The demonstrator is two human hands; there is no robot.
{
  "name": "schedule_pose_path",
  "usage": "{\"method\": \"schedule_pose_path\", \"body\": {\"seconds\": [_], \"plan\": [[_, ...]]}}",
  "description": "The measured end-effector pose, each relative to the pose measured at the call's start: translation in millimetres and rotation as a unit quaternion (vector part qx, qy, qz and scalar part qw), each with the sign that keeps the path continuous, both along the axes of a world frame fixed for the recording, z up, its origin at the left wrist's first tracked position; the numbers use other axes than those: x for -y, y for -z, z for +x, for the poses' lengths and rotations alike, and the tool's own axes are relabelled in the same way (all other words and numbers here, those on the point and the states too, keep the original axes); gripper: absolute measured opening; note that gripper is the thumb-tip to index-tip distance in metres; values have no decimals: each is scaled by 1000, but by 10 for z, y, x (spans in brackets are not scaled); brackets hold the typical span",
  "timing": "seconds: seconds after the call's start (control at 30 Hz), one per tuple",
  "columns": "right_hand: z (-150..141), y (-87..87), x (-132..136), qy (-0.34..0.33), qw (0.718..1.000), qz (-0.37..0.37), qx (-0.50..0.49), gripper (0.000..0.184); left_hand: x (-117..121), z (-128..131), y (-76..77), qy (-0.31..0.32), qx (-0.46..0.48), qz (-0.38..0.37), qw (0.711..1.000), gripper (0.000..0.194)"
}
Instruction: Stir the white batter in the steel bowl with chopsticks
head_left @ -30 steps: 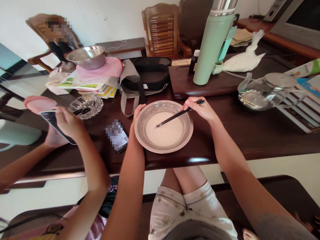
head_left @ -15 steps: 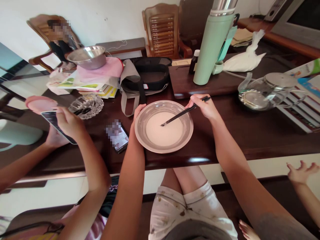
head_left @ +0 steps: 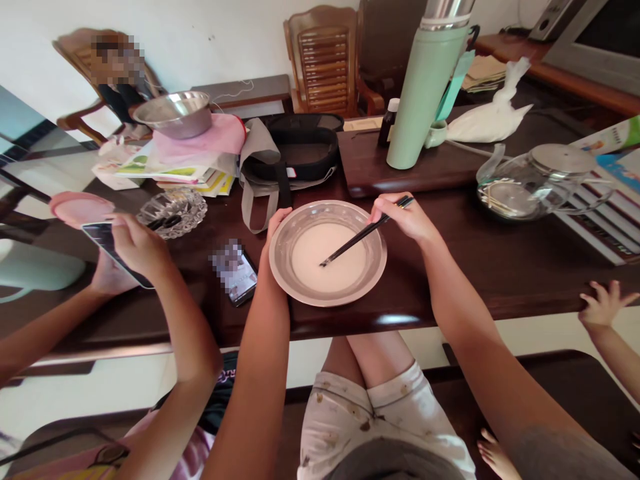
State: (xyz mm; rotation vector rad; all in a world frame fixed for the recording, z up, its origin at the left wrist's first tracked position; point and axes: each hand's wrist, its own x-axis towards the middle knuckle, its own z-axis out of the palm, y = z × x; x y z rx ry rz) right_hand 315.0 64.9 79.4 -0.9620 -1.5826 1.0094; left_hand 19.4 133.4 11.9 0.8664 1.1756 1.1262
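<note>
A metal bowl [head_left: 329, 208] stands near the front edge of the dark wooden table. Inside it is a pale, milky liquid [head_left: 345, 270]. My left hand [head_left: 278, 230] is closed on the bowl's left rim, most of its fingers hidden behind the side. Over the right rim, my right hand [head_left: 400, 217] grips black chopsticks [head_left: 356, 239], slanting down to the left with their tips in the liquid. Left of the bowl lies a phone [head_left: 239, 277] with its screen lit.
Another person's hands [head_left: 137, 247] hold a phone at left, near a glass dish [head_left: 183, 210] and a mug [head_left: 43, 265]. A bag [head_left: 300, 150], green thermos [head_left: 425, 93] and glass teapot [head_left: 530, 183] stand behind. At right is another person's hand [head_left: 603, 307].
The chopsticks' tips have shifted slightly down and left in the liquid, my right hand moving with them. At right, the other person's hand has risen to the table edge.
</note>
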Motion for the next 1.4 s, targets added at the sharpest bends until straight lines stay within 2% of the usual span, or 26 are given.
{"method": "schedule_pose_path", "body": {"seconds": [0.07, 0.13, 0.2, 0.27, 0.33, 0.4, 0.47, 0.5, 0.6, 0.8, 1.0, 1.17, 1.33, 1.4], "plan": [[-16, -14, 10, -2, 1000, -5, 25, 43, -1, 0, -5, -13, 8, 9, 1000, 26], [-10, -13, 6, 25, 999, -4, 23, 44, 3, 2, -16, -19, 20, 8, 1000, 26], [7, -3, -1, 54, 999, 2, -1, 46, 9, 7, -38, 12, 34, -25, 999, 30], [13, 2, 0, 53, 998, 4, -17, 49, 44, 13, -59, 44, 25, -35, 998, 35], [-2, -7, 12, 22, 1000, -1, -5, 48, 128, 18, -67, 24, -20, 28, 999, 35], [-21, -19, 22, -4, 1000, -8, 19, 46, 239, 25, -61, -26, -69, 114, 991, 35], [-22, -21, 18, 2, 1000, -6, 28, 44, 325, 34, -51, -47, -85, 153, 983, 45], [-14, -17, 12, 17, 1000, -1, 23, 44, 346, 41, -48, -46, -83, 156, 983, 46], [15, 0, -4, 56, 998, 9, -7, 46, 323, 58, -44, -38, -70, 154, 985, 29], [-26, -22, 21, -5, 1000, -12, 24, 45, 234, 31, 2, -28, -43, 131, 990, 30], [31, 9, -16, 61, 998, 3, -17, 47, 131, 27, 6, -12, -12, 99, 995, 27], [-18, -12, 4, 4, 1000, -11, 26, 45, 149, 39, 19, -17, -24, 121, 992, 27], [9, 19, -26, 66, 998, 7, -4, 45, 243, 43, -10, -14, -74, 155, 985, 29], [17, 25, -22, 61, 998, 4, -17, 47, 249, 41, -52, -16, -85, 161, 983, 33]]}}
